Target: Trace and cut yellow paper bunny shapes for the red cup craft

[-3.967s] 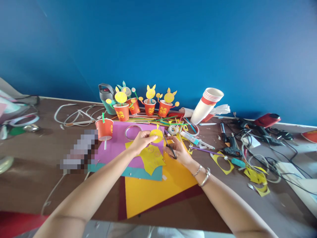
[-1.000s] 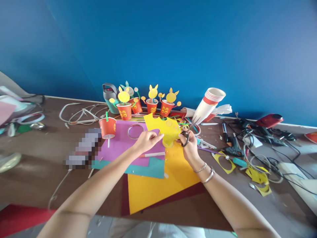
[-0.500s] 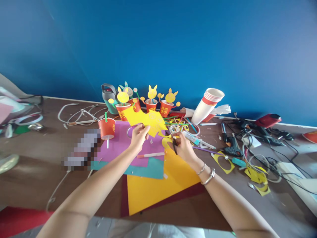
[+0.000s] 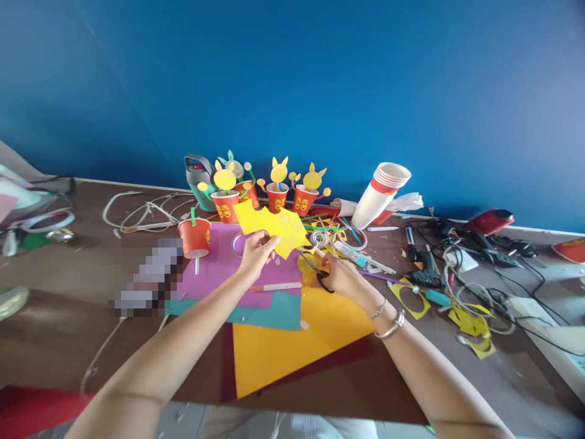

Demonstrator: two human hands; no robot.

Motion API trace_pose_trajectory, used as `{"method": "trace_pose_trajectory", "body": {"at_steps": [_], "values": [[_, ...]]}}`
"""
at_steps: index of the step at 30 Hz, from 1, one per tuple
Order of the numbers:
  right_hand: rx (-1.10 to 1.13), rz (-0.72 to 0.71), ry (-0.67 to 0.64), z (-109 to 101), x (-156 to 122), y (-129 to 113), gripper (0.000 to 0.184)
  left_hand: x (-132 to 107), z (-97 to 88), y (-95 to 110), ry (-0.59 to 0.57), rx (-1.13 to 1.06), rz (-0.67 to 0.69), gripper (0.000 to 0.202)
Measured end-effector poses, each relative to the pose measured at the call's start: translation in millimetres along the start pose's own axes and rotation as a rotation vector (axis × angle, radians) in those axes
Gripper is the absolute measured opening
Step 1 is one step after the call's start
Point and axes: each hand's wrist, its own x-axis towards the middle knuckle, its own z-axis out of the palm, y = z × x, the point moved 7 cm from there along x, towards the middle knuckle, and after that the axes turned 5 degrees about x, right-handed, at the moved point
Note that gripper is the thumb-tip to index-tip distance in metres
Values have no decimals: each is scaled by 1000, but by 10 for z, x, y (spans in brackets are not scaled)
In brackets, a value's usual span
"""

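Note:
My left hand (image 4: 258,253) pinches the lower left part of a yellow sheet of paper (image 4: 287,235), which has a jagged cut edge and small round outlines drawn on it. To its right, my right hand (image 4: 340,274) grips a pair of scissors (image 4: 323,281) by the dark handles. The blades point up and left, just below the paper's right end and apart from it. Beneath my hands lie a purple sheet (image 4: 205,268), a teal sheet (image 4: 269,311) and an orange-yellow sheet (image 4: 274,353). A white marker (image 4: 278,286) rests on the purple sheet.
Red paper cups (image 4: 305,200) with yellow rabbit-like figures stand along the blue wall. A stack of white cups (image 4: 380,195) leans right of them. One red cup (image 4: 194,236) with a straw stands at left. Glue guns (image 4: 429,271), cables and yellow scraps (image 4: 470,323) cover the right side.
The scissors have turned so their blades point more to the left, and my right hand has shifted slightly down. My left hand still holds the yellow paper, nearly in place.

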Motion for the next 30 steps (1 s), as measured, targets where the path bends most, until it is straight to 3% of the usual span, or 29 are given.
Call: {"method": "trace_pose_trajectory", "body": {"at_steps": [4,8,11,15,17,19,22,27,30], "values": [[54,-6,-84,-66,13,65,39,-13,25,17,-27,39,-42,32],[-119,32,46,-186,10,71,31,-22,40,19,-46,86,-78,28],[-214,21,114,-162,-25,-60,24,-15,22,14,-16,100,-76,26],[-134,-372,128,84,-161,-522,13,-1,7,36,8,127,-3,29],[-138,-574,67,257,-256,-707,19,3,8,37,2,141,33,30],[-203,-631,20,377,-290,-758,15,6,3,24,-2,156,51,30],[-289,-578,9,379,-240,-680,15,14,-21,8,11,178,69,30],[-313,-295,189,63,-65,-359,14,4,-171,77,200,105,142,36],[-315,-191,258,-37,-13,-231,16,-3,-178,75,212,68,113,37]]}}
